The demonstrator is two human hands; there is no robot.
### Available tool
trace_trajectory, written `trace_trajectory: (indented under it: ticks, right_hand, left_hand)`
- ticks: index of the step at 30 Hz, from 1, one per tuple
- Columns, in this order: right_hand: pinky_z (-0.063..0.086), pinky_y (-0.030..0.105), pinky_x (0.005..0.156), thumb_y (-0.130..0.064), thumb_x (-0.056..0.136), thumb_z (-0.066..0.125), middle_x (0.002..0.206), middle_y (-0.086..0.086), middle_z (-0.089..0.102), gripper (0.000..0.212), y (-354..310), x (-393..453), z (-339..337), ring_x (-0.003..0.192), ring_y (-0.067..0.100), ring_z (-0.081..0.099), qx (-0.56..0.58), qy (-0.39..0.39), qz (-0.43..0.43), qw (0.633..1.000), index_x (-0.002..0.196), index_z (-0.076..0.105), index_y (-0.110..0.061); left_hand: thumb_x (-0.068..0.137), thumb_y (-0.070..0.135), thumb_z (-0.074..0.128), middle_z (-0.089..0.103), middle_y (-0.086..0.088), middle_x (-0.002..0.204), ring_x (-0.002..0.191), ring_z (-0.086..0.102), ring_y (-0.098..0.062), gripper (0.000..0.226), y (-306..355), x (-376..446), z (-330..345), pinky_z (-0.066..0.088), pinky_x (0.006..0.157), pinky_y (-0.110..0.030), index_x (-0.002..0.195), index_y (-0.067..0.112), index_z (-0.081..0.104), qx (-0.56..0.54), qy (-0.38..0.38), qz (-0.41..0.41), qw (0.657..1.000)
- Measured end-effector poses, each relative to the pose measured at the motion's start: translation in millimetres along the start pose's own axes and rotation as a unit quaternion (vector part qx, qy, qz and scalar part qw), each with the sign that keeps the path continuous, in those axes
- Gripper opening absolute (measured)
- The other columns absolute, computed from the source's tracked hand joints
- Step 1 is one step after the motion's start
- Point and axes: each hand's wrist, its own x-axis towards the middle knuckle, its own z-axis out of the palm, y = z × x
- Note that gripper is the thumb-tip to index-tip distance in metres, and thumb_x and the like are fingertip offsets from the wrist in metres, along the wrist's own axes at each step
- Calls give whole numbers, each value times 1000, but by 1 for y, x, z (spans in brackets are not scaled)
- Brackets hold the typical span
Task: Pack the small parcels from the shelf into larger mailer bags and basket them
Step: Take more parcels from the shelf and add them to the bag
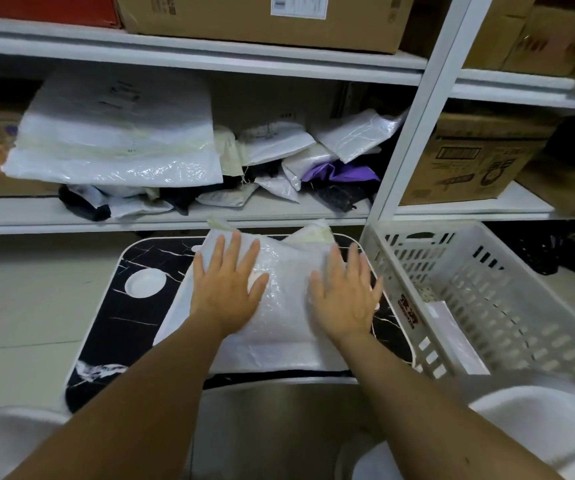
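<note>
A white mailer bag (281, 306) lies flat on the black marbled worktop (113, 327), its long axis running away from the person toward the shelf (175, 220). The left hand (227, 282) and right hand (345, 292) press on it with straight, spread fingers. A white basket (487, 289) stands just right.

Two hands (284, 289), one mailer bag (279, 327), one basket (487, 289), one black table (120, 323).
</note>
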Motion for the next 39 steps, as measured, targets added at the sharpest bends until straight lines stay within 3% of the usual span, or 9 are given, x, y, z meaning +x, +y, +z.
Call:
trace_trajectory:
  ticks: [3, 7, 11, 17, 20, 23, 27, 30, 39]
  right_hand:
    - [-11, 55, 113, -55, 99, 14, 162, -5, -11, 59, -23, 0, 16, 149, 22, -14, -15, -56, -159, 986, 153, 0, -38]
    - [-3, 61, 115, -54, 100, 12, 163, -6, -10, 54, -13, -5, 53, 149, 25, -13, -11, -205, -165, 965, 152, 2, -43]
    - [-1, 61, 114, -62, 91, -2, 162, -6, -14, 63, -1, -17, 76, 148, 28, -16, -70, -229, -180, 954, 151, -3, -44]
    - [5, 59, 114, -64, 86, -7, 162, -5, -12, 67, -2, -16, 82, 149, 28, -12, -85, -244, -174, 950, 150, -4, -44]
    - [27, 53, 105, -63, 90, -3, 156, 1, 28, 68, -9, -13, 80, 140, 32, 28, -110, -208, -169, 957, 144, 28, -37]
    - [39, 38, 83, -47, 97, 22, 93, 3, 67, 43, -22, 7, 72, 84, 25, 63, -93, -54, -182, 977, 110, 52, -21]
    - [31, 45, 100, -44, 97, 39, 120, 4, 57, 37, -39, 54, 59, 111, 22, 51, -76, 17, -175, 981, 125, 50, -22]
    - [3, 61, 112, -55, 98, 29, 161, 4, 10, 58, -41, 70, 68, 149, 29, 3, -108, -103, -203, 968, 151, 18, -35]
    - [-4, 67, 111, -60, 98, 6, 162, -1, -15, 57, -31, 64, 107, 146, 36, -17, -144, -276, -166, 936, 152, -2, -43]
  left_hand:
    - [87, 64, 0, 5, -1, 162, 149, 3, -29, 72, 7, 5, 13, 10, 113, -61, 152, 36, 11, -15, -22, 34, 999]
    - [74, 65, -33, -2, -1, 162, 148, -1, -33, 90, -2, -10, 42, 14, 112, -60, 152, 38, 2, 45, -114, 61, 991]
    - [98, 57, 2, 37, -9, 152, 137, 36, -40, 65, -11, -29, 66, 39, 96, -65, 144, 30, 39, 59, -156, 51, 985]
    - [89, 61, -14, 1, -1, 160, 148, 3, -31, 70, -13, -29, 73, 15, 114, -58, 151, 34, 7, 46, -162, 59, 984]
    - [95, 53, 6, 36, -5, 152, 138, 38, -28, 65, -5, -23, 58, 36, 105, -47, 144, 26, 38, 36, -143, 39, 988]
    - [101, 36, 24, 64, -4, 111, 97, 64, -26, 36, 4, 1, 45, 47, 79, -36, 124, 16, 44, 23, -63, 8, 998]
    - [96, 47, 40, 47, -10, 127, 114, 49, -27, 52, 1, 42, 35, 45, 91, -38, 139, 18, 33, 89, -38, -1, 995]
    - [94, 59, 24, 9, -15, 159, 146, 7, -37, 64, -4, 48, 48, 11, 112, -60, 150, 31, 13, 143, -82, 16, 986]
    - [93, 63, 4, -19, -4, 159, 146, -14, -34, 70, -19, 48, 86, 2, 112, -65, 151, 29, -14, 89, -237, -30, 967]
